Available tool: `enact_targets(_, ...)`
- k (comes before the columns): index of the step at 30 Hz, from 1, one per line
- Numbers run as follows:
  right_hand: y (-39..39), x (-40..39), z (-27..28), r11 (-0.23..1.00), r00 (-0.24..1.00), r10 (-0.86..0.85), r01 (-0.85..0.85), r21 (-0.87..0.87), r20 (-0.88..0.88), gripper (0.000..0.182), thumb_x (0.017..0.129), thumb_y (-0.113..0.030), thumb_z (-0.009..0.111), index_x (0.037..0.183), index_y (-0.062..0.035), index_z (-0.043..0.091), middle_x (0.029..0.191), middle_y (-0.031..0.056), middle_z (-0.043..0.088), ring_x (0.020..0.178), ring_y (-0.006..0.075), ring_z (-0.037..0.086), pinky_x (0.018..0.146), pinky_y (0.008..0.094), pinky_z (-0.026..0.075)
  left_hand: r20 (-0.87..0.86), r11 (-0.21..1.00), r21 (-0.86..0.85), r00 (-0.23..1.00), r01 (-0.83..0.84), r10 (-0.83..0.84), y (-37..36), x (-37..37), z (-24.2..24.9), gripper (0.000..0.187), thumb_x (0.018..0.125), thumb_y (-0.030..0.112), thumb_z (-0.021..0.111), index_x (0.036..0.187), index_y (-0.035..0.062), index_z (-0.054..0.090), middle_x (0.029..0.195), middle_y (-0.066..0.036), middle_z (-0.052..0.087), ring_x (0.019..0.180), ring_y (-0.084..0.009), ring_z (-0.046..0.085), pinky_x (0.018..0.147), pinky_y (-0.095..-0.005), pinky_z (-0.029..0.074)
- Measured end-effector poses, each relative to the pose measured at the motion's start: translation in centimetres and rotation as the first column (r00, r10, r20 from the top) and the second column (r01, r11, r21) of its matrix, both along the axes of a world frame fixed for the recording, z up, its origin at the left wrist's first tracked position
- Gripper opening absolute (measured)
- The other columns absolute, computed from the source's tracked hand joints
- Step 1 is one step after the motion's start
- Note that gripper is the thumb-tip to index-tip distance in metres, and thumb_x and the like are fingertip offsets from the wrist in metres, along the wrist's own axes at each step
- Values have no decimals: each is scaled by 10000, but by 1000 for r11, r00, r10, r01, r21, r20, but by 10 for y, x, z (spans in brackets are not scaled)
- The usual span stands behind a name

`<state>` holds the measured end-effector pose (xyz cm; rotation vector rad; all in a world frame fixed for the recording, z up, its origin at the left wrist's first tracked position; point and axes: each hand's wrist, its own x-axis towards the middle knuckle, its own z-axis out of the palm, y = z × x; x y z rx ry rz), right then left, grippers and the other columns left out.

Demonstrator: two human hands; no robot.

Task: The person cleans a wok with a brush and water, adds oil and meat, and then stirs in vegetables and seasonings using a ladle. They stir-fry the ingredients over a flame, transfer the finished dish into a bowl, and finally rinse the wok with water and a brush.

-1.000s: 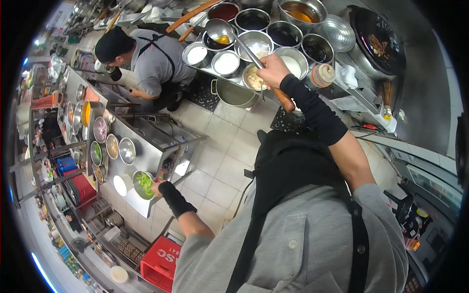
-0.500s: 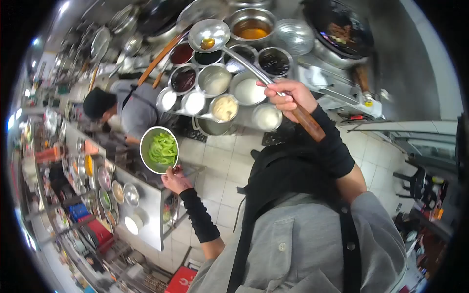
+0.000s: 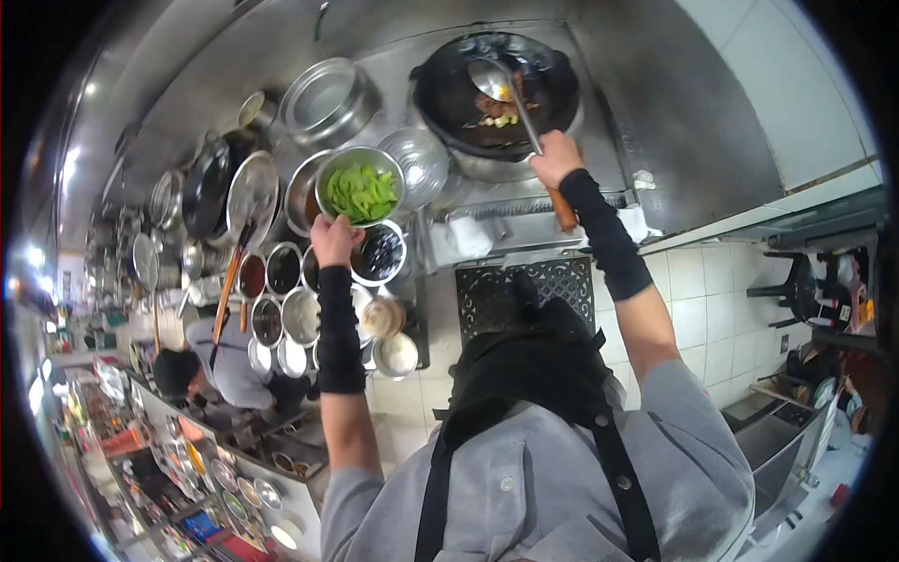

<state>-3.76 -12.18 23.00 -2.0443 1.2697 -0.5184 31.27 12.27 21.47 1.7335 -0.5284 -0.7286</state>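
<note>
My left hand [image 3: 334, 240] grips the near rim of a metal bowl [image 3: 325, 199] filled with green cut vegetables [image 3: 361, 192]. That bowl is held above the metal containers left of the stove. With my right hand [image 3: 558, 158] I grasp a long ladle [image 3: 525, 120] near the top of its wooden handle. The ladle's head is inside a black wok [image 3: 442, 105], over brown food pieces [image 3: 502, 109] with a few pale bits among them.
Several seasoning containers [image 3: 302, 317] stand below the bowl. A wire strainer [image 3: 414, 167] lies left of the wok, beyond it a stacked metal pot [image 3: 323, 98]. A strainer with a wooden handle [image 3: 228, 290] is further left. Another person [image 3: 229, 361] bends at the lower left.
The view has turned toward the stove. My left hand has brought the vegetable bowl from over the floor to above the containers. My right hand has moved the ladle from above the containers into the wok.
</note>
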Motion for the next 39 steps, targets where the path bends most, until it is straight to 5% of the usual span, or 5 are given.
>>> enact_targets(3, -29, -12, -25, 957, 989, -106, 73, -281, -104, 198, 711, -52, 620, 828, 107, 631, 825, 342, 652, 772, 461, 677, 754, 496, 567, 810, 866, 451, 506, -217, -295, -105, -9, -48, 178, 858, 88, 588, 993, -23, 555, 830, -218, 655, 837, -370, 700, 714, -438, 575)
enact_targets(11, 10, -125, -31, 913, 999, -35, 46, -405, 36, 500, 740, 30, 596, 1238, 62, 571, 984, 295, 646, 889, 472, 632, 830, 507, 509, 798, 857, 415, -331, -306, -504, -193, 17, -77, 112, 911, 195, 549, 840, 137, 614, 810, -99, 625, 743, -253, 676, 601, -376, 542)
enact_targets(28, -21, -95, -55, 988, 931, -141, 111, 106, 337, 338, 906, -73, 639, 1228, 19, 593, 848, 137, 663, 589, 251, 615, 520, 353, 493, 206, 964, -99, 943, -246, 261, -76, 28, -7, 119, 845, 20, 620, 880, -59, 538, 741, -115, 608, 607, -194, 663, 586, -350, 619)
enact_targets(33, -31, -79, -31, -144, 246, -932, -926, 350, 267, 169, 1032, -96, 468, 867, -66, 452, 641, -16, 382, 419, 59, 336, 322, 203, 298, -67, 816, -221, 843, -534, 533, 52, 5, 27, 179, 873, 18, 610, 794, 29, 449, 734, -97, 578, 636, -214, 662, 598, -346, 626)
enact_targets(39, 43, -76, -25, 8, 281, -828, -860, 511, 485, 96, 1014, -9, 394, 938, -63, 372, 666, 17, 384, 417, 48, 359, 290, 184, 311, -82, 396, -231, 424, -889, 902, 275, -25, -16, 130, 875, 33, 595, 827, 16, 476, 753, -116, 592, 681, -225, 644, 599, -350, 588)
